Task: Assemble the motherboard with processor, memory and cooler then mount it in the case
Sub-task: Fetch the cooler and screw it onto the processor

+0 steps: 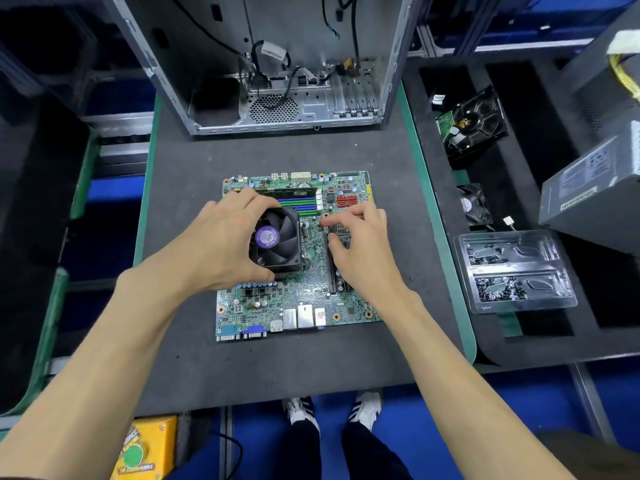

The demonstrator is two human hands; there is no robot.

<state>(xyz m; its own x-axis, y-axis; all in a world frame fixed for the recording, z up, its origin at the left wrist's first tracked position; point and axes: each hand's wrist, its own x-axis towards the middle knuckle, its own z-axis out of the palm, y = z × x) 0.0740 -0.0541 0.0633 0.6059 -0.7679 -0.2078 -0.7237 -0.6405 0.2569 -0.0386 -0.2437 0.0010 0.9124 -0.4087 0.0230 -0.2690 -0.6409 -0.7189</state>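
Observation:
A green motherboard [304, 299] lies flat in the middle of the dark mat. On its left half sits a black cooler fan [278, 239] with a purple round label. My left hand [221, 244] wraps around the cooler's left side, thumb at its near edge and fingers over its far edge. My right hand [360, 244] rests on the board just right of the cooler, its fingertips pinched over a small part near the slots; what it pinches is hidden. A memory stick [294, 193] stands in the far slot. The open case [277, 64] lies behind the board.
To the right, foam cut-outs hold a hard drive [474, 124], a small fan [474, 204] and a clear tray of screws [516, 271]. A grey power supply [595, 188] sits at far right. A yellow box [145, 448] is under the table's near-left edge.

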